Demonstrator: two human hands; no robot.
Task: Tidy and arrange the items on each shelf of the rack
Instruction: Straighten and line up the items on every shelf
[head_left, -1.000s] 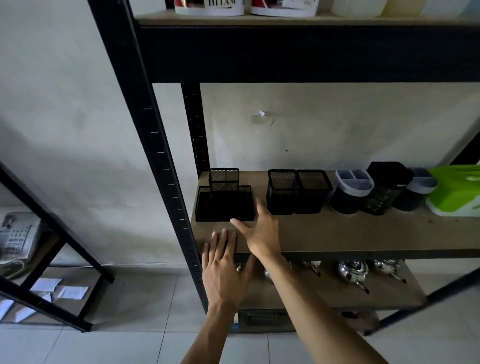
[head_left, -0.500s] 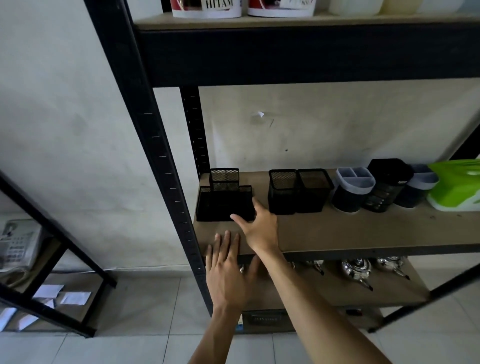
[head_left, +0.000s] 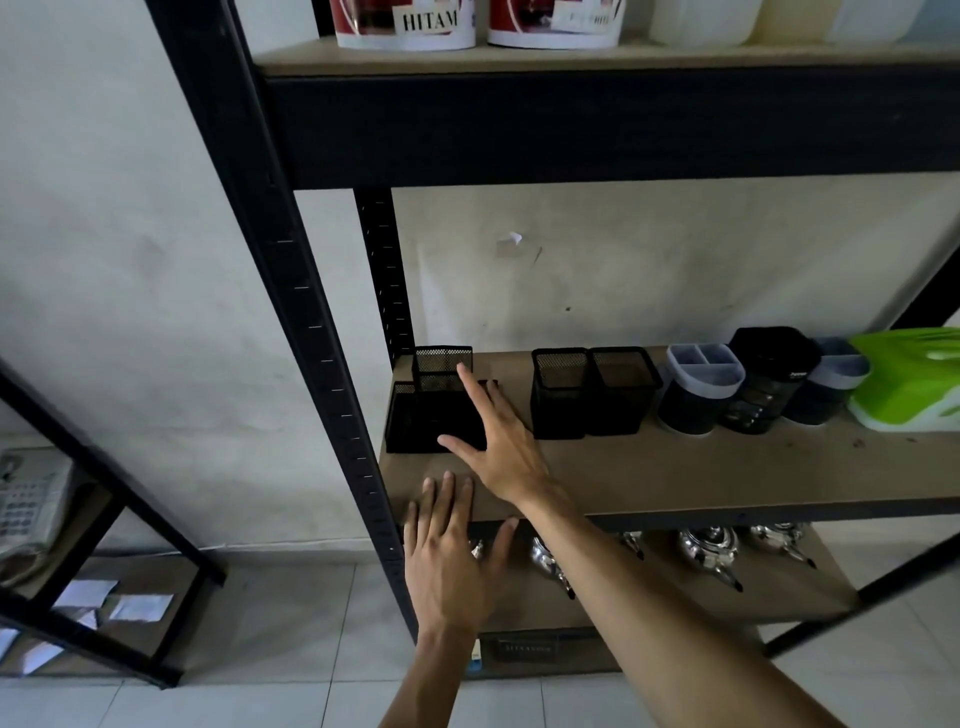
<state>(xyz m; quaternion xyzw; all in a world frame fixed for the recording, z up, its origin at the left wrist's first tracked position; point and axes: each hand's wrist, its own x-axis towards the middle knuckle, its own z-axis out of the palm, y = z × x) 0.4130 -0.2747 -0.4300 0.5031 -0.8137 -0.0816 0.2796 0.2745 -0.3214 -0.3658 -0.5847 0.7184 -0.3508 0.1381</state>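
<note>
Black mesh-metal desk organizer (head_left: 434, 410) sits at the left end of the brown board shelf (head_left: 675, 473) of the black steel rack (head_left: 291, 291). Since a moment ago the right hand (head_left: 498, 441) has slid forward over the organizer's right front corner, fingers straight and spread, thumb out to the left. The left hand (head_left: 447, 551) stays flat on the shelf's front edge, fingers straight and together. Just right of the organizer stand 2 black mesh pen cups (head_left: 592, 392), then 2 grey-rimmed divided holders (head_left: 701, 387), a black faceted jar (head_left: 769, 379) and a green plastic box (head_left: 909, 379). Silver teapots (head_left: 709, 551) line the shelf below.
</note>
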